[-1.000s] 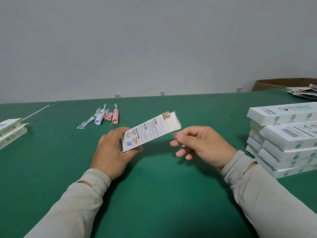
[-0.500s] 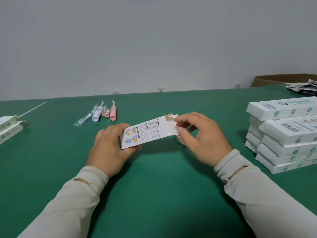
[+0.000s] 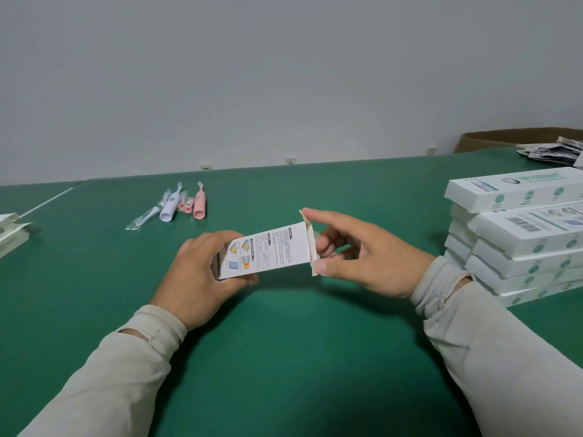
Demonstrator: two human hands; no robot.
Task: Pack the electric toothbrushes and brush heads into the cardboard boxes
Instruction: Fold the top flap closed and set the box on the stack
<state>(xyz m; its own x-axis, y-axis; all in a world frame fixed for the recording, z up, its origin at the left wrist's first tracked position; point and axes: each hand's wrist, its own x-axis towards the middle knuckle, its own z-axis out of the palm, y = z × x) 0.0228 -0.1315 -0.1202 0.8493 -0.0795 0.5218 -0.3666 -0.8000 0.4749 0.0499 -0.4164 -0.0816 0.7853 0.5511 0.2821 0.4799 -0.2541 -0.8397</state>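
Table: a green felt-covered table (image 3: 284,357) fills the lower two thirds of the frame, bearing everything else.
Stack of boxes: white printed cardboard cartons (image 3: 517,238), piled at the right edge of the frame, look closed.
Flat boxes: a few white cardboard pieces (image 3: 12,234) lie at the far left edge; whether they are folded flat I cannot tell.
Box in hand: a slim white cardboard box with printed panels (image 3: 271,250) is held just above the table at frame centre, its right end open with flaps standing out.
Left hand: the left hand (image 3: 202,275) grips the box's left end, fingers curled round it.
Right hand: the right hand (image 3: 369,257) pinches the end flaps, forefinger on the upper flap, thumb on the lower one.
Toothbrushes: a white and a pink plastic electric toothbrush (image 3: 199,203), with small brush heads (image 3: 143,218) beside them, lie in the upper left of the table, well apart from the hands and not yet packed.
Risk: judging by the thin card, pulling too hard could crease or tear a flap; a tight left grip could squash the box so nothing slides in.
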